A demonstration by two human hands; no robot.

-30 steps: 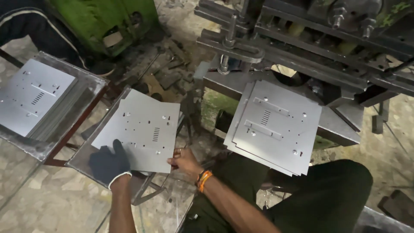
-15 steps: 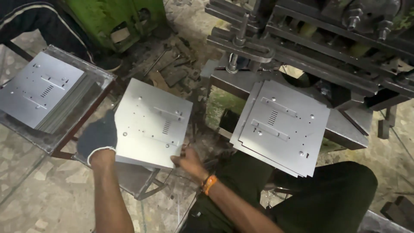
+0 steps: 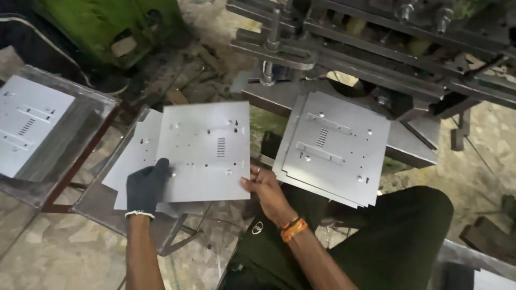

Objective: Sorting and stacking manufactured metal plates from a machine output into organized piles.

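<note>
The person has a punched metal sheet [image 3: 207, 153] held flat between both hands, just above a stack of similar sheets [image 3: 131, 161] on a low metal stand [image 3: 94, 201]. The left hand [image 3: 146, 185], in a dark glove, is closed on the sheet's near left corner, thumb on top. The bare right hand [image 3: 264, 187] grips the near right edge with fingers curled under it; it's got a ring and an orange wristband [image 3: 293, 228] on.

Right of that there's another stack of plates [image 3: 333, 147] with raised slots, sitting on the bed of a big grey press machine [image 3: 376, 37] at the far right. Far left, a third pile of sheets [image 3: 27, 123] rests on another stand [image 3: 70, 145]. Some green machinery [image 3: 107, 24] sits at the far edge, with scrap bits [image 3: 188, 75] on the floor near it.
</note>
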